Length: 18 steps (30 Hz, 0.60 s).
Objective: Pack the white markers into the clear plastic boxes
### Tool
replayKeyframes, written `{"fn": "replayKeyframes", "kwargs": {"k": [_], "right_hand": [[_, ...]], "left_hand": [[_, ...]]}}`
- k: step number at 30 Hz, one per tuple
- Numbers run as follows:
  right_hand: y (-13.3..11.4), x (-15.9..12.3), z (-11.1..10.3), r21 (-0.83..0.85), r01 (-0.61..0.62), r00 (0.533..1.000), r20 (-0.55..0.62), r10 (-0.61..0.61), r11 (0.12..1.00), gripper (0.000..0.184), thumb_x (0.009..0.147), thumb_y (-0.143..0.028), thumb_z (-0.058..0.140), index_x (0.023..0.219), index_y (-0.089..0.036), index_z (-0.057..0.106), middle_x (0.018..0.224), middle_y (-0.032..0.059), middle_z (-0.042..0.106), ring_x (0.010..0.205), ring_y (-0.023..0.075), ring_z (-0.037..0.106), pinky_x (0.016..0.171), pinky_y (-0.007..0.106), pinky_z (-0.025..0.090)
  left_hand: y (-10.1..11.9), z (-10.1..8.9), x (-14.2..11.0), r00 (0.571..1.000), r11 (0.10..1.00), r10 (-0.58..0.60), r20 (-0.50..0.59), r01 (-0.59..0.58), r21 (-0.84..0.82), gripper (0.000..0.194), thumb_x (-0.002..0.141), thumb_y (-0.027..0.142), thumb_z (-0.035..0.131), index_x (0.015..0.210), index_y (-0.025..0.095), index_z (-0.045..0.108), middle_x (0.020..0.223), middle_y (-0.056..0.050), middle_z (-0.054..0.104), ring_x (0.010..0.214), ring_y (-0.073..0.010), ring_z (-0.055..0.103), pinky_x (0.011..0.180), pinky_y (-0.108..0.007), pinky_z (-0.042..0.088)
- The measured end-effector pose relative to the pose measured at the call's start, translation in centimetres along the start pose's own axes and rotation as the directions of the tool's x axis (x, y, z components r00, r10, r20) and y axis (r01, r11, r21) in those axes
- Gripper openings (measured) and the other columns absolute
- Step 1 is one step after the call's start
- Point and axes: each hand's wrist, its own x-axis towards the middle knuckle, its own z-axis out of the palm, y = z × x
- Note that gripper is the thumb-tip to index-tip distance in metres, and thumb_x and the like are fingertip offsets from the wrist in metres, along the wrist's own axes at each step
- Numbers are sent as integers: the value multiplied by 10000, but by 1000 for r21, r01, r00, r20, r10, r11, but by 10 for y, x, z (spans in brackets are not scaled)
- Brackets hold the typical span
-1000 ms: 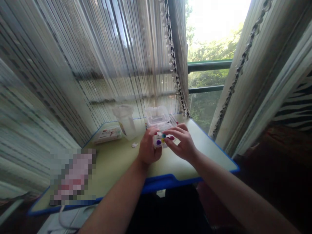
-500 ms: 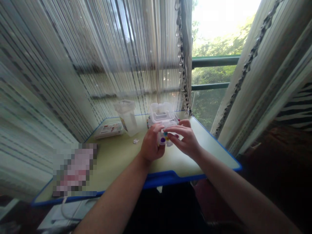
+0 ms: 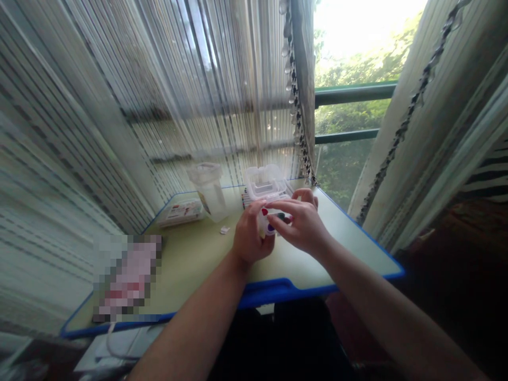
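Observation:
My left hand [image 3: 253,235] is closed around the left side of a small whitish piece with coloured round spots [image 3: 271,218]. Red, purple and dark green spots show between my hands; I cannot make out what kind of thing it is. From the right, my right hand [image 3: 299,219] reaches over it, with the forefinger along its top edge and the thumb on its face. The other right fingers curl behind, partly hidden. Just beyond my hands stands a clear plastic case [image 3: 265,182] with its lid raised.
A tall clear plastic container [image 3: 212,198] stands at the back left of the blue-edged table [image 3: 198,270]. Beside it lies a flat clear box [image 3: 182,212]. A small white scrap [image 3: 225,230] rests nearby. String curtains [image 3: 222,106] hang behind; a blurred pink object [image 3: 133,275] lies at left.
Different coloured spots now face me: red and dark green show where blue and yellow did. Both hands stay on the piece. The whole view has shifted slightly.

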Motion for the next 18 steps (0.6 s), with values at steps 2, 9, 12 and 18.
{"fn": "replayKeyframes", "kwargs": {"k": [2,9,12,18], "right_hand": [[0,0,2,0,9,1000,29,-9,1000,211,794,-246,579,951,-272,717,948,-12,719,933,218,551,901,395,345],[4,-1,7,5,20,996,82,-20,1000,261,771,-154,523,903,-271,716,897,-16,719,1108,260,473,962,443,296],[5,2,5,55,76,989,121,-82,996,245,772,-122,512,832,-247,713,935,-11,717,962,206,562,958,414,306],[9,3,-2,116,109,985,118,-122,987,199,742,-106,540,806,-226,684,878,6,707,920,192,577,894,371,375]], "left_hand": [[0,1,-1,1000,1000,-21,4,21,18,538,823,328,469,1292,118,311,1160,-176,538,1077,-259,554,879,-404,487],[1,2,-1,999,1000,-2,41,2,-7,553,802,318,470,1292,123,302,1174,-173,537,1096,-263,551,884,-407,487],[2,2,1,999,1000,4,49,-3,-11,537,799,302,471,1283,132,310,1158,-166,545,1085,-258,554,879,-408,488],[2,2,3,998,998,14,54,-11,-59,502,816,308,461,1269,138,327,1147,-165,544,1089,-256,544,891,-426,477]]}}
